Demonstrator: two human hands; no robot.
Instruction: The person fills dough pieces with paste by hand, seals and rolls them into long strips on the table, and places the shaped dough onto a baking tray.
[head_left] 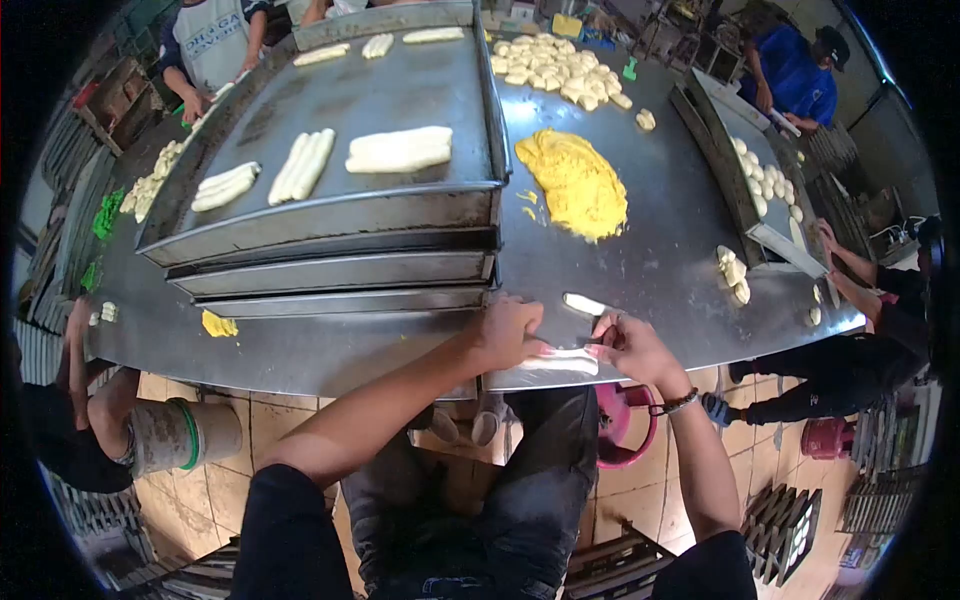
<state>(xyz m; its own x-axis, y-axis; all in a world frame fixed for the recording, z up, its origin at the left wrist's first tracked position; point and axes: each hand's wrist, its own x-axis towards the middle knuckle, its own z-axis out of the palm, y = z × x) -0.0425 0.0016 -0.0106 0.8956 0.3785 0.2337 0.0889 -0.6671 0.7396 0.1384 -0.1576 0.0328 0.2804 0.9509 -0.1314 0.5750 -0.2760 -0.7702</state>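
Both my hands are at the front edge of the metal table (660, 290). My left hand (508, 333) has its fingers curled, with the thumb and fingertips pressed on the left end of a strip of white dough (560, 364). At the strip's right end my right hand (636, 348) pinches the dough between thumb and fingers. A second strip lies flat just beneath the pinched one. Behind my right hand is a short dough piece (584, 304), partly hidden by the fingers.
Stacked metal trays (330, 215) with dough rolls (400, 149) stand at the left. Yellow filling (575, 185) and many dough pieces (555, 70) lie beyond my hands. Another tray (765, 190) is at the right. Several people work around the table. A pink stool (625, 425) is below.
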